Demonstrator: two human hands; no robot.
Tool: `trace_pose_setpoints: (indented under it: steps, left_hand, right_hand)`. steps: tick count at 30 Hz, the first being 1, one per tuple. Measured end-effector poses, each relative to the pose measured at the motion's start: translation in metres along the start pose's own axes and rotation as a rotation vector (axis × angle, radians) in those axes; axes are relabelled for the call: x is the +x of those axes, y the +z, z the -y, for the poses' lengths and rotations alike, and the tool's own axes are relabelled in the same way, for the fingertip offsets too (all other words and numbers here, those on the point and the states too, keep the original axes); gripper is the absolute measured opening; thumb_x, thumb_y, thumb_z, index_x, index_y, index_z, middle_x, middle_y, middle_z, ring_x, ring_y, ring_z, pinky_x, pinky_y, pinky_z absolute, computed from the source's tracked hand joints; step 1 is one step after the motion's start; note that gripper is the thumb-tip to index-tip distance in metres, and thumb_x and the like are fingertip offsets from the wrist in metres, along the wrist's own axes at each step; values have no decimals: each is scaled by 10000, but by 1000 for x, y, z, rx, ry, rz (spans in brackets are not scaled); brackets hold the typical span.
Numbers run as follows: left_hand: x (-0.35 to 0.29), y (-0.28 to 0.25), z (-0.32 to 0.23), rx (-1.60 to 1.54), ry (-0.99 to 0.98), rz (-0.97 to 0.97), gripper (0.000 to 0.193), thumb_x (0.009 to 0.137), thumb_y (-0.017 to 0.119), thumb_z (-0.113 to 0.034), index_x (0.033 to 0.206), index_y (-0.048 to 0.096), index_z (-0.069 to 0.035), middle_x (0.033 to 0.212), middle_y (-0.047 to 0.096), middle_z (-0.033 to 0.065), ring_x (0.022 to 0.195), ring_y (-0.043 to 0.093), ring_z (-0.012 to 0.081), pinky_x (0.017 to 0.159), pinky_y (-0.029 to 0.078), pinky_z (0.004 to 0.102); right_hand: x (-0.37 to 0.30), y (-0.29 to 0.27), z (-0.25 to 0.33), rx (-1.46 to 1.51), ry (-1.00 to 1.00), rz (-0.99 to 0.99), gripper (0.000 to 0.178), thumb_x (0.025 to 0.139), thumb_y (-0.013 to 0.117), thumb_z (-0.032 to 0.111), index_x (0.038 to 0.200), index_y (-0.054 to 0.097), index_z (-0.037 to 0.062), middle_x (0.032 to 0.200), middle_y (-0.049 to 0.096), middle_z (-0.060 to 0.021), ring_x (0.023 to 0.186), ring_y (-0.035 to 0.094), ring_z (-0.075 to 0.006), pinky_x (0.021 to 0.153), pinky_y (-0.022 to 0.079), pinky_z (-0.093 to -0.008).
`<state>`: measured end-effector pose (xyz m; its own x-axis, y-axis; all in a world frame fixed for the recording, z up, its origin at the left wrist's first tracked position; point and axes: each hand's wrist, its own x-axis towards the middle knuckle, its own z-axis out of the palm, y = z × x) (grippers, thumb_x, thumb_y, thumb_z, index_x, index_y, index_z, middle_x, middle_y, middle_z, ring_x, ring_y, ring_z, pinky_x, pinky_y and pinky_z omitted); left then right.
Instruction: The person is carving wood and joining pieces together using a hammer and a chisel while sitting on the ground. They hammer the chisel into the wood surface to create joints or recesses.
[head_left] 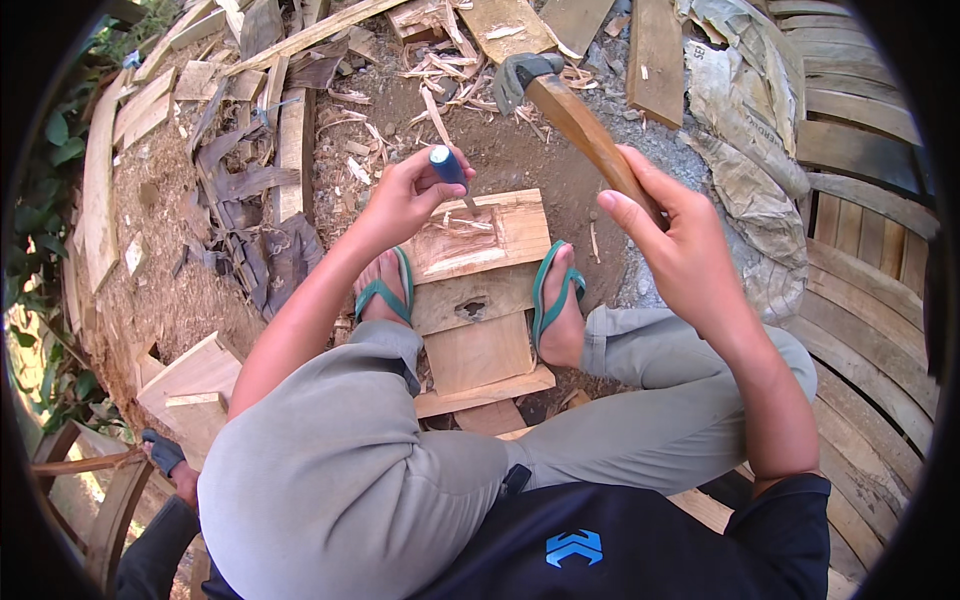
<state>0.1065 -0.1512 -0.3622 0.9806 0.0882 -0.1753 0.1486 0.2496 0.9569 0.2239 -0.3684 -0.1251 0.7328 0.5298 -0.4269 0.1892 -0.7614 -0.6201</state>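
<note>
The left hand [410,195] has its fingers curled tight round a blue-handled chisel [449,167], whose thin metal blade slants down into the pale, rough-sawn wooden board [520,225] lying at the centre of the view. The chisel tip sits in a shallow hacked-out recess in the board's upper left part, ringed by raised splinters. The right hand [675,240], at about three o'clock from the board, is closed round the smooth brown wooden handle of a hammer with a dark grey metal head [525,72]; the forefinger lies stretched along the handle and the rest wrap it. The hammer head hangs at twelve o'clock, well above the chisel.

Two feet in green rubber flip-flops [385,290] flank the board at nine and three o'clock, pressing against its edges. Below, towards six o'clock, a second knotty plank [470,310] with a dark hole lies across shorter offcuts.

The bare brown earth [520,150] round the board is littered with curled shavings and chips. At ten to twelve o'clock lies a heap of weathered planks and grey bark strips [250,190]. A crumpled, dusty sack [745,150] lies at two o'clock, beside curved wooden slats [860,330] at the right rim. At seven o'clock another person's hand [175,470] in a dark sleeve rests near a bent wooden frame.
</note>
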Motion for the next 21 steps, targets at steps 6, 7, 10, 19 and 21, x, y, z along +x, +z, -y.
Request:
trace_pose_setpoints:
  steps: [6,7,10,19,21]
  left_hand:
    - [-9,8,-15,101,-45,119,304,936,679,38,1234,631,-8,1177,711,59,1098,668,126,958,542,295]
    - [-9,10,-16,100,-51,117,305,940,674,37,1238,629,-6,1168,713,59,1094,668,123,956,538,293]
    - [-2,12,-11,121,-16,69,263,952,635,60,1210,637,7,1121,725,69,1070,688,128,955,550,315]
    - [7,7,0,75,-46,43,258,973,650,7,1230,656,22,1166,731,84,1140,667,137,1013,526,329]
    - [11,10,-4,123,-53,55,251,974,646,6,1225,661,16,1165,735,85,1135,667,133,1012,528,328]
  right_hand:
    - [-8,8,5,-97,-130,30,477,993,679,196,1420,572,10,939,712,-218,744,683,-224,696,528,-343]
    - [-8,9,2,-140,-193,16,477,990,683,198,1423,574,29,927,706,-206,732,675,-249,685,527,-357]
    - [-10,14,-4,-253,-356,-52,479,983,689,207,1431,581,77,894,684,-174,709,656,-318,660,523,-406]
    - [-9,29,-20,-420,-305,-65,497,991,670,230,1461,556,115,853,652,-159,736,678,-362,639,523,-451]
    - [-7,31,-12,-302,-341,-120,493,996,662,229,1461,553,111,866,665,-164,737,679,-373,648,528,-458]
